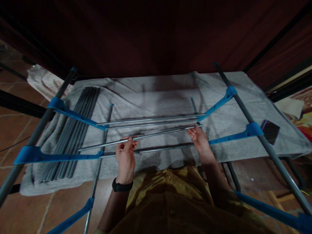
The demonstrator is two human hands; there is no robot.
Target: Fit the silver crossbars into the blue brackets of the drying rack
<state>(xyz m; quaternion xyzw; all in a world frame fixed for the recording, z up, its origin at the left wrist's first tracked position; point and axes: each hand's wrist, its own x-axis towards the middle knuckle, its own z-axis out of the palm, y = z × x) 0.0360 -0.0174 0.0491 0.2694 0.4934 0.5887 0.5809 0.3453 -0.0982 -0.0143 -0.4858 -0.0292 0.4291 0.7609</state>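
A thin grey metal rod [158, 133] slants between my two hands, its left end lower than its right. My left hand [126, 151], with a black band at the wrist, is closed around the rod left of its middle. Near the right end, the fingers of my right hand [198, 135] pinch the same rod. Around it stands a rack frame of grey tubes with blue plastic brackets, among them a left bracket [70, 158] and a right bracket [231, 136]. Other thin rods [151, 120] span the brackets just beyond, and one crossbar [168, 148] runs below the held rod.
Several loose grey tubes [73, 133] lie side by side on the grey cloth [146, 87] at left. A dark phone-like object [270, 131] rests at right. Upright tubes [243, 109] rise on both sides. Tiled floor [21, 208] shows at lower left.
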